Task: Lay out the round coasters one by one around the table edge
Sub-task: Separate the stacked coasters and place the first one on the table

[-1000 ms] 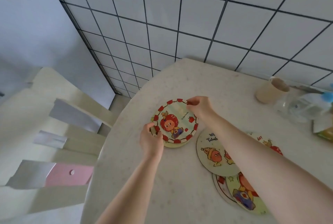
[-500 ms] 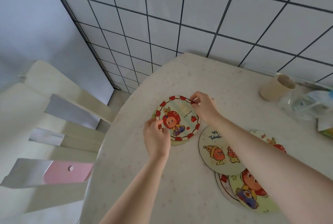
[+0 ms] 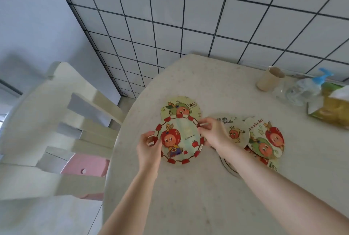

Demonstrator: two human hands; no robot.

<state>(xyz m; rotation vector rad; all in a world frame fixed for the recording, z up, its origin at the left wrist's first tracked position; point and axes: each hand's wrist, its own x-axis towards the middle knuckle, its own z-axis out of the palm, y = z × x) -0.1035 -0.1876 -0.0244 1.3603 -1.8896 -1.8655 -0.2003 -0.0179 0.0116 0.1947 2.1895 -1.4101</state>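
Observation:
A round coaster with a red-block rim and a red-haired cartoon figure (image 3: 181,140) is held over the table's left edge. My left hand (image 3: 149,147) pinches its left rim and my right hand (image 3: 211,133) pinches its upper right rim. Behind it lies a green coaster (image 3: 181,109) that it partly covers. To the right, several more coasters overlap: a cream one (image 3: 236,131), one reading "a nice day" (image 3: 266,138), and others under my right forearm.
The speckled white table (image 3: 188,197) curves away on the left, beside a white slatted chair (image 3: 79,136) with a pink seat. A beige cup (image 3: 270,79), a clear bottle with a blue cap (image 3: 302,91) and a yellow-green packet (image 3: 332,106) stand at the back right by the tiled wall.
Both hands have lifted the red-rimmed coaster off the stack and drawn it toward me, uncovering the green coaster beneath. The camera has shifted, bringing the scene closer.

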